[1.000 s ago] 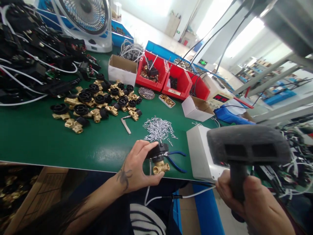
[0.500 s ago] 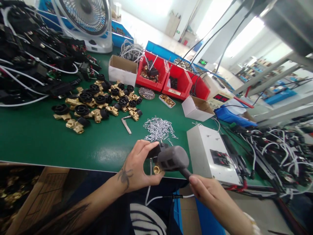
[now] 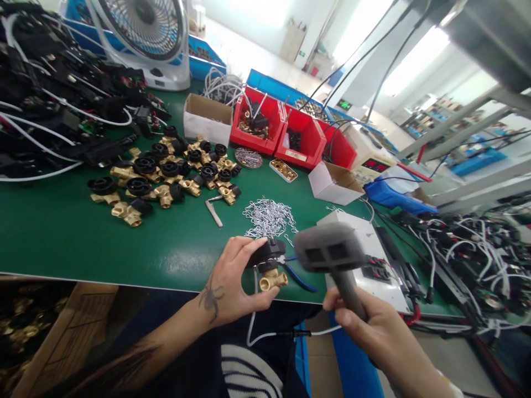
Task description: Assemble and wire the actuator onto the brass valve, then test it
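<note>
My left hand [image 3: 233, 279] is closed around a brass valve [image 3: 271, 280] with a black housing [image 3: 269, 250] on top, at the front edge of the bench; a white cable hangs down from it. In my right hand [image 3: 371, 320] is the handle of a dark grey mallet [image 3: 329, 249], its head blurred and raised to the right of the valve, apart from it. Blue-handled pliers [image 3: 302, 279] lie just beside the valve. Behind my left hand is a heap of silver spring clips [image 3: 269, 216].
Brass valves with black caps [image 3: 168, 171] crowd the left of the green bench [image 3: 182, 257]. A small hand tool [image 3: 214, 214] lies nearer. Red bins [image 3: 301, 138] stand behind; a grey-white box [image 3: 344, 232] sits at right. A fan [image 3: 166, 74] stands at back left.
The mallet has moved up and right, away from the valve, uncovering the brass body and the blue-handled pliers. My left hand has stayed in place.
</note>
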`<state>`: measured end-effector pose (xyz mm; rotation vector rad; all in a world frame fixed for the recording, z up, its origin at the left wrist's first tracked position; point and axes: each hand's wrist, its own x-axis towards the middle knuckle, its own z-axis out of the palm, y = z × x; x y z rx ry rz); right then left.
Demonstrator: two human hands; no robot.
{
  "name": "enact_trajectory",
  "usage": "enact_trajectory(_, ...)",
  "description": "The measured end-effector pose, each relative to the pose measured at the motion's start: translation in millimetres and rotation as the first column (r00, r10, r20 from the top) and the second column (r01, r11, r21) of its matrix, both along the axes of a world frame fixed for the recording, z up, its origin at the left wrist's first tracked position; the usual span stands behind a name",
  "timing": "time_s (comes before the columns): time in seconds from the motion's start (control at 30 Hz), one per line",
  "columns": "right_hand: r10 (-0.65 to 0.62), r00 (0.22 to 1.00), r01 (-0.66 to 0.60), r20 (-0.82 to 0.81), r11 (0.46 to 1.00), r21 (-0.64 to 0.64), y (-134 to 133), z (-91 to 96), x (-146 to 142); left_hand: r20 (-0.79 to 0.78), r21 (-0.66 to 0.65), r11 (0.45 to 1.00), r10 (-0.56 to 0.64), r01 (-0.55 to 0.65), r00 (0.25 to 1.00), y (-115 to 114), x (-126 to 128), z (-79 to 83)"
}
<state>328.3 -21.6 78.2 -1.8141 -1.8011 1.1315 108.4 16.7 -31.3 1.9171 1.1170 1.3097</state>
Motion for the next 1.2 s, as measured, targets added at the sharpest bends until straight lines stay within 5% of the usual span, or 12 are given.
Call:
enact_trajectory(0.13, -0.02, 0.981, 0.03, -0.194, 0.999, 0.046, 9.2, -5.0, -11.6, 0.057, 0.012, 1.0, 0.001, -0.001, 0.998, -0.4, 1.2, -4.3)
enact_trajectory(0.37, 0.182, 0.967, -0.158, -0.181, 0.978, 0.139, 32.1, -36.7, -32.6, 0.042, 0.068, 0.998, -0.018, 0.015, 0.999, -0.9, 0.0, 0.2)
enact_trajectory(0.93, 0.231, 0.94, -0.211, -0.251, 0.972, 0.107, 37.8, -41.0, -29.1, 0.105, -0.043, 0.999, 0.007, -0.002, 0.994, -5.8, 2.2, 5.9)
enact_trajectory(1.07, 0.198, 0.967, -0.173, -0.161, 0.972, 0.156, 31.8, -35.9, -28.2, 0.113, -0.099, 0.995, 0.035, -0.023, 0.993, -8.1, 5.0, 5.5)
enact_trajectory(1.2, 0.032, 0.976, 0.032, -0.216, 0.959, 0.282, 15.0, -23.5, -15.5, 0.14, -0.142, 0.989, 0.06, -0.04, 0.988, -8.6, 6.8, 5.7)
